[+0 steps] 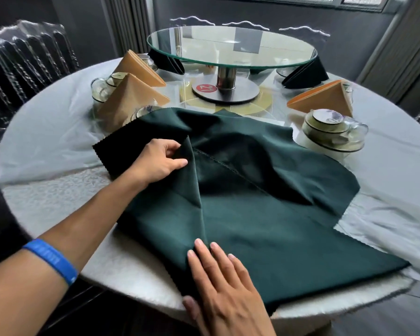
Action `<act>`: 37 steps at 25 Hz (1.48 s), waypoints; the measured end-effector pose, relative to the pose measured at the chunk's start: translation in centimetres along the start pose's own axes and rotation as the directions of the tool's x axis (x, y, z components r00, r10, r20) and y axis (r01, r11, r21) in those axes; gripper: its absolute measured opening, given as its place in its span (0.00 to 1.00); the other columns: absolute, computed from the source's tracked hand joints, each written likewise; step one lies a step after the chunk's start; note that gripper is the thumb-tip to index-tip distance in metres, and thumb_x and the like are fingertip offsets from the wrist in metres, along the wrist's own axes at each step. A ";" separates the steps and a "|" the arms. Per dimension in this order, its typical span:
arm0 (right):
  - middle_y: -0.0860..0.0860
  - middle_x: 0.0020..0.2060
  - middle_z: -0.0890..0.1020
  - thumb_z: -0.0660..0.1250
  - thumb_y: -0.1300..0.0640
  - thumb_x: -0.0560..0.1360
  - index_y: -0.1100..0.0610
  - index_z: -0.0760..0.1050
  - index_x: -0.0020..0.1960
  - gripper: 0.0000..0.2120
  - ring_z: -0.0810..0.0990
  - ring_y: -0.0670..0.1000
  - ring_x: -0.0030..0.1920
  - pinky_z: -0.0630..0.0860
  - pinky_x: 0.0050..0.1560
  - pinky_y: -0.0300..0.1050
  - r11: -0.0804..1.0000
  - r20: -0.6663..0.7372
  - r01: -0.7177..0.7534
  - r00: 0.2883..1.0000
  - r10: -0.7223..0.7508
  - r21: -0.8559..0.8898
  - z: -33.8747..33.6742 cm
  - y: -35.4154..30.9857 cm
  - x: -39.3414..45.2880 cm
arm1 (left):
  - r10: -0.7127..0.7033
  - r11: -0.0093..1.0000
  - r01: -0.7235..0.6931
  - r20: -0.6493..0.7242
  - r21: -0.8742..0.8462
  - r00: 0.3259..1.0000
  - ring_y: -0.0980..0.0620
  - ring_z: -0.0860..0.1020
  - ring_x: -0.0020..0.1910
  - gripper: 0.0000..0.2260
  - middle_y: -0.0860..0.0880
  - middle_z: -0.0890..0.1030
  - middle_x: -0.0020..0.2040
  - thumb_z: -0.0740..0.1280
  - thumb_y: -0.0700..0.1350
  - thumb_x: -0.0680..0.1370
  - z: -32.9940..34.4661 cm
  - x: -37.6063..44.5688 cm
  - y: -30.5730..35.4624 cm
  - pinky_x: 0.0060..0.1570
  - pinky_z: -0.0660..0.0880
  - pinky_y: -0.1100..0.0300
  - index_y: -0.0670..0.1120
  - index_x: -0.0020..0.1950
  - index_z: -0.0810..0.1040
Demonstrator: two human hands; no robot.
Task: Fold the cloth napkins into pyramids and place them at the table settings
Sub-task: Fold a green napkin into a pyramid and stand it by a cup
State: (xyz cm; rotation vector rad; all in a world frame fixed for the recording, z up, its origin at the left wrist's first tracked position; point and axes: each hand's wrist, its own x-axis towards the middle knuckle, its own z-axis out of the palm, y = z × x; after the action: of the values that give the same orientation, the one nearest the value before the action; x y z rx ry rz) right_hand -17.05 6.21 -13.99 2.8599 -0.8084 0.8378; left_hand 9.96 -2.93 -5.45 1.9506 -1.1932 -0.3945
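Cups (335,128) rt, folded napkins (129,100) lft; bare tablecloth (46,141) btwn.

Three tan pyramids (131,100), two dark (306,73).

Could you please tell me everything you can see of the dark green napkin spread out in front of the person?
The dark green napkin is a large matte woven cloth with pinked, zigzag edges, lying mostly flat on the round table's near side. It is partly folded: a raised crease runs from the near edge toward the middle. The left hand pinches the fold's upper end, while the right hand presses flat with straight fingers at its near end. Its far edge reaches the place settings.
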 end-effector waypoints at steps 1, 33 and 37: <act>0.50 0.70 0.74 0.54 0.36 0.78 0.53 0.71 0.70 0.29 0.76 0.53 0.67 0.68 0.62 0.51 1.000 0.077 0.000 0.997 0.002 -0.021 0.3 -0.1 -0.3 | -0.005 1.000 0.005 0.000 -0.029 1.000 0.51 0.80 0.53 0.16 0.49 0.82 0.50 0.76 0.41 0.72 0.1 0.0 0.1 0.53 0.73 0.63 0.44 0.59 0.82; 0.51 0.77 0.64 0.75 0.45 0.66 0.56 0.61 0.77 0.45 0.62 0.52 0.75 0.62 0.68 0.56 0.967 0.277 0.219 0.945 -0.176 -0.130 -1.2 1.3 -3.3 | 0.033 0.836 0.152 -0.326 0.527 0.945 0.42 0.77 0.49 0.08 0.53 0.80 0.41 0.74 0.49 0.73 -2.8 -14.5 -5.0 0.49 0.61 0.51 0.50 0.50 0.80; 0.52 0.77 0.63 0.63 0.49 0.72 0.56 0.60 0.77 0.35 0.61 0.52 0.75 0.61 0.69 0.56 0.971 0.255 0.205 0.952 -0.169 -0.120 -1.2 1.2 -3.2 | 0.445 0.732 -0.361 -0.004 0.577 0.896 0.42 0.79 0.61 0.14 0.44 0.80 0.63 0.64 0.47 0.80 -0.1 -20.7 -2.7 0.60 0.71 0.46 0.43 0.61 0.81</act>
State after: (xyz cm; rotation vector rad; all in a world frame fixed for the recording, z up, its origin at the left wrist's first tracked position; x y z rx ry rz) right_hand -20.51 6.88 -14.70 2.8836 -0.5748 0.3942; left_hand 1.13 15.33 -10.25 2.0608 -1.7299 0.3772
